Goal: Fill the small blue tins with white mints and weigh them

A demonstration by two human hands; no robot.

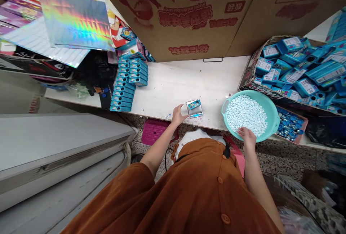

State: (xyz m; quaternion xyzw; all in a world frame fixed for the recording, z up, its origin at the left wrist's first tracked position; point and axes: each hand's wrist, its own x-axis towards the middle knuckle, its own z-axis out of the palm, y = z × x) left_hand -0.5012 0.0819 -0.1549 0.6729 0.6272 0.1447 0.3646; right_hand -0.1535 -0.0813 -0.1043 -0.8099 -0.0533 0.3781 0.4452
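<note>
My left hand (pixel 178 115) is open beside a small digital scale (pixel 195 111), its thumb and fingers apart at the scale's left edge. A small blue box (pixel 193 104) lies on the weighing plate. My right hand (pixel 247 136) is at the near rim of a turquoise basin (pixel 272 117). Its fingers are bent together at a heap of small whitish pellets (pixel 244 113) that look like candies; whether any are between the fingertips is hidden.
Stacked blue boxes (pixel 123 95) stand at the left of the white table (pixel 173 82). A large carton (pixel 194 21) rises behind. At right, a box (pixel 250 61) overflows with blue boxes, near a tray of blue-and-silver round pieces (pixel 289 124). A pink stool (pixel 154 132) is below.
</note>
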